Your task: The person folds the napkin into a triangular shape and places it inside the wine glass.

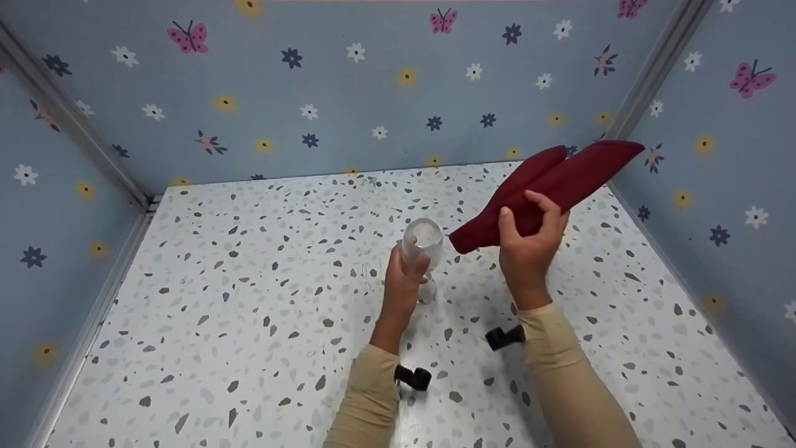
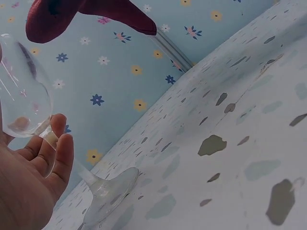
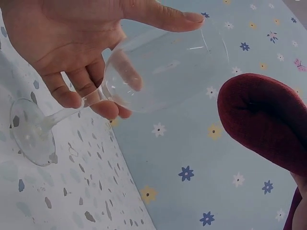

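Note:
My left hand (image 1: 401,283) grips a clear stemmed wine glass (image 1: 429,249), its thumb along the bowl. The fingers curl round the lower bowl and stem, as the right wrist view shows, with the glass tilted and its round foot (image 3: 31,134) near the speckled surface. To the right, my right hand (image 1: 532,255) pinches a folded dark red cloth napkin (image 1: 559,180) between thumb and fingers. Its narrow rolled end points toward the glass rim, a short gap apart, while two pointed flaps spread up and right. In the right wrist view the napkin's rounded end (image 3: 259,120) faces the bowl.
A white speckled tabletop (image 1: 249,323) lies under both hands. Blue flowered panels (image 1: 348,81) enclose it at the back and both sides, with metal corner strips (image 1: 659,68). Small black mounts (image 1: 415,378) stick out from both wrists over beige sleeves.

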{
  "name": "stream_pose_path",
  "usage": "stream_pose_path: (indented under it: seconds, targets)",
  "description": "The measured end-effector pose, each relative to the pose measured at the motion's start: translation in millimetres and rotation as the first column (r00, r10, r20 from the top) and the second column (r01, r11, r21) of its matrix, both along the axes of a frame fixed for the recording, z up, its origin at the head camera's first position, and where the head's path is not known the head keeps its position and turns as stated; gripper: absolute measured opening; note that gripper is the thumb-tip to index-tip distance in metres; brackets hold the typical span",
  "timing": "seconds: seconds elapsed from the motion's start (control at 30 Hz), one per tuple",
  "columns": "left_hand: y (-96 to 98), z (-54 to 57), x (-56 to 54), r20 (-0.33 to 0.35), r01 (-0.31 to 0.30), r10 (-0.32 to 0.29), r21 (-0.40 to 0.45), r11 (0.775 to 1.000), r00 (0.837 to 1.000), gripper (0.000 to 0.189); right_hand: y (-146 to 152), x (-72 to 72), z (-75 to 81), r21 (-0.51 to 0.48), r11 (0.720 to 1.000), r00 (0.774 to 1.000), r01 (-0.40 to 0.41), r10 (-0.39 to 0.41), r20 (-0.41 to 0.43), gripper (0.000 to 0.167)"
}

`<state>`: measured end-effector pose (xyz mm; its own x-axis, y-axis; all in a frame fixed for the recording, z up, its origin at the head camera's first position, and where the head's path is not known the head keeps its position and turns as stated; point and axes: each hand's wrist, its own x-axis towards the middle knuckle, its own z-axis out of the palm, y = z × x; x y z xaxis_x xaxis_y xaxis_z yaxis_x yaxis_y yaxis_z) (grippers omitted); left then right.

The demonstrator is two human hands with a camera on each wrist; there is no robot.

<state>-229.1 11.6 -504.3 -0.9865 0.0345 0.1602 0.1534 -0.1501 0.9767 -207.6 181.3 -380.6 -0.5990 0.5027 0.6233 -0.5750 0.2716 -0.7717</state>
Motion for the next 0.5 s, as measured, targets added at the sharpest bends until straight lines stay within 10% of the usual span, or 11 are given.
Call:
stream_pose_path:
  seconds: [0.5]
  targets:
    - [-0.4, 0.4, 0.2, -0.002, 0.003, -0.003, -0.005, 1.000, 1.000, 0.097, -4.1, -5.9, 5.1, -0.013, 1.000, 0.999, -0.028, 0.028, -0.038, 0.036]
